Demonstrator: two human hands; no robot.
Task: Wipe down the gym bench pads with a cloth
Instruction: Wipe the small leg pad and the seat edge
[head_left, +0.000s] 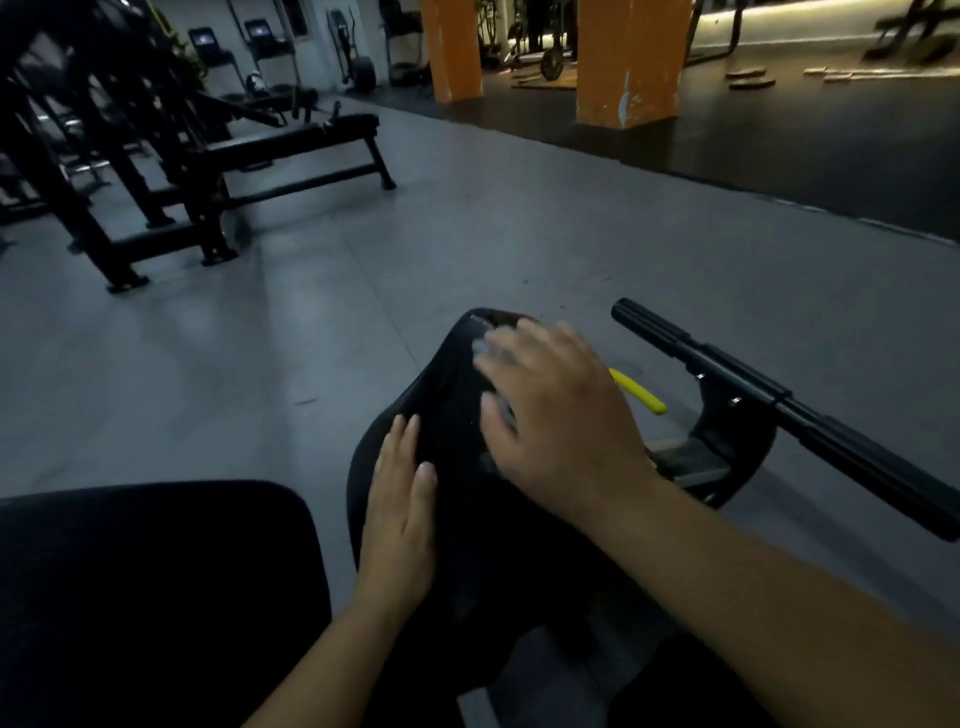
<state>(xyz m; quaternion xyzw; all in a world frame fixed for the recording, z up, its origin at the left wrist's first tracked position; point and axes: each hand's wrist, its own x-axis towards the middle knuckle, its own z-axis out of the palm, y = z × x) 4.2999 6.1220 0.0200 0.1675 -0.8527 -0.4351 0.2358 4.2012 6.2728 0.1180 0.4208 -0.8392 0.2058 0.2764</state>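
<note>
Your right hand (550, 410) presses flat on the black seat pad (457, 374), a blurred pale cloth (484, 347) peeking from under it; your left hand (400, 509) lies flat along the pad's left edge.

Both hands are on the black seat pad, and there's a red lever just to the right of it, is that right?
Not quite. The head view shows the lever is yellow, not red. The rest holds: left hand and right hand both rest on the black seat pad, with the lever just to its right.
</note>
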